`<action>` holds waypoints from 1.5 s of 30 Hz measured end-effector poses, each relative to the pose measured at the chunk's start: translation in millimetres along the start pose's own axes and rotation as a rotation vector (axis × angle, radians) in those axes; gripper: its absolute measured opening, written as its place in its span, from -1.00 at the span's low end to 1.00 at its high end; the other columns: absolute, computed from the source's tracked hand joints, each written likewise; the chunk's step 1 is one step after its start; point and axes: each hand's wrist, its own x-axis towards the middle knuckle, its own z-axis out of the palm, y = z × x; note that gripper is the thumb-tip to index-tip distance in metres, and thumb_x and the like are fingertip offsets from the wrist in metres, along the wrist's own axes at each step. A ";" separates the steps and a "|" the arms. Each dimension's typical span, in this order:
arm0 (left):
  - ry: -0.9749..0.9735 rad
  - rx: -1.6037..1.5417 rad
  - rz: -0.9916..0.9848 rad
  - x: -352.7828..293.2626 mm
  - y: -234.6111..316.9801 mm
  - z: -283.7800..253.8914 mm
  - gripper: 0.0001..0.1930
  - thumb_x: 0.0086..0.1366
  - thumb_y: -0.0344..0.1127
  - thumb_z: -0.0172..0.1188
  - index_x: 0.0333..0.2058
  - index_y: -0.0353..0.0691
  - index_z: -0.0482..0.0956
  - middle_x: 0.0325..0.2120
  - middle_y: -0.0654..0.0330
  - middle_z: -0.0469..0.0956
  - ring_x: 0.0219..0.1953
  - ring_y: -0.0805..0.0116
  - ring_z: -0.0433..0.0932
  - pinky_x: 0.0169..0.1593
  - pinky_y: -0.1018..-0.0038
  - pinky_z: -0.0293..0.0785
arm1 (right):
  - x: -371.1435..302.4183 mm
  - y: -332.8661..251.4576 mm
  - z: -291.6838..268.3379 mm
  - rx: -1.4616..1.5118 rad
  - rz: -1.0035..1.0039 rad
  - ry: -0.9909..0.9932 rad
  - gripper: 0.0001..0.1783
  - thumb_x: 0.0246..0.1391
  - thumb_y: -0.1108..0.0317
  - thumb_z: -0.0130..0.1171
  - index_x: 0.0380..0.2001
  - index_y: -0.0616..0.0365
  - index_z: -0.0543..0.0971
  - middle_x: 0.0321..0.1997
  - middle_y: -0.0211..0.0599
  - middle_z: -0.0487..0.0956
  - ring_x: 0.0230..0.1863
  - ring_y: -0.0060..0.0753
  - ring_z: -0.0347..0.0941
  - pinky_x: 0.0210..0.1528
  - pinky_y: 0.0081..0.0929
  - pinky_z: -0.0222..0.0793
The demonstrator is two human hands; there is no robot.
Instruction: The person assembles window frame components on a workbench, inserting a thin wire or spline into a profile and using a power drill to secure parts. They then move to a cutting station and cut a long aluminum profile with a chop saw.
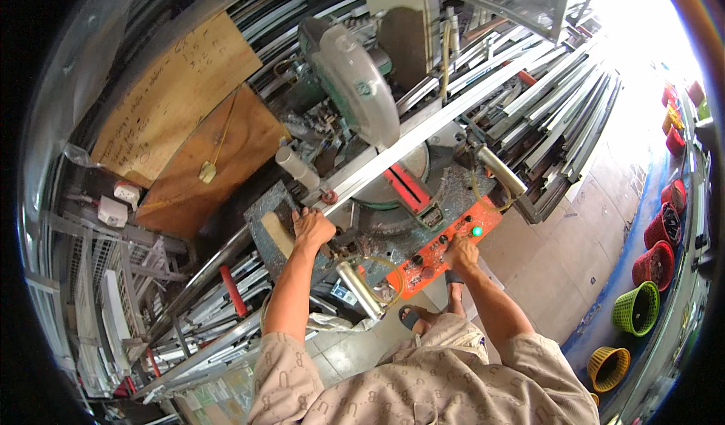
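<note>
A long silver metal profile (461,109) lies diagonally across the table of a large cut-off saw (355,85) with a clear blade guard. My left hand (313,228) is at the near left end of the profile, its fingers bent over that end. A red slotted insert (408,188) sits in the round saw table in front of the profile. My right hand (462,254) rests on the orange control panel (423,262) at the table's front edge, beside a lit green lamp (476,231). Its fingers are curled in at the buttons, and what they touch is hidden.
Bundles of metal profiles (559,123) lie behind and right of the saw. Two silver cylinders (359,290) flank the table front. Wooden boards (211,153) lean at left, above a wire rack (113,274). Coloured baskets (636,309) line the right side.
</note>
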 end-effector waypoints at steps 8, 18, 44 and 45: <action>0.128 0.064 0.226 -23.0 -20.1 7.1 -0.42 0.49 -0.22 0.10 0.39 -0.39 0.46 0.52 -0.07 0.30 0.63 0.02 0.05 0.67 -0.08 -0.19 | 40.3 11.3 53.7 -0.104 -0.304 0.084 -0.69 0.10 0.10 0.27 -0.43 0.12 0.78 -0.39 -0.02 0.74 -0.25 0.11 0.75 -0.34 0.04 0.64; 0.380 -1.783 0.607 -290.9 -16.2 12.7 -0.57 0.44 -0.55 0.17 0.27 -0.36 0.58 0.34 -0.17 0.52 0.26 0.05 0.62 0.32 0.10 0.52 | -74.2 7.3 26.2 -0.060 -0.233 -0.024 -0.40 0.14 0.21 0.36 0.23 0.21 0.56 0.50 -0.07 0.39 0.41 0.08 0.37 0.34 0.15 0.30; -0.755 -3.111 1.678 -548.9 42.3 -72.4 -0.65 0.70 -0.23 -0.06 -0.09 -0.44 0.58 -0.01 -0.55 0.59 -0.14 -0.08 0.73 -0.03 0.14 0.73 | -292.2 162.8 133.2 0.166 0.113 -0.260 -0.68 0.09 0.14 0.41 -0.18 0.10 0.79 -0.15 0.18 0.75 0.03 0.29 0.68 0.14 0.00 0.59; -0.681 -3.182 1.705 -562.4 49.5 -63.0 -0.63 0.70 -0.22 -0.07 -0.13 -0.43 0.59 -0.01 -0.54 0.58 -0.13 -0.08 0.73 -0.03 0.12 0.73 | -310.7 181.7 137.6 0.193 0.222 -0.335 -0.65 0.09 0.14 0.38 -0.14 0.12 0.79 -0.19 0.18 0.76 0.01 0.29 0.69 0.13 -0.01 0.60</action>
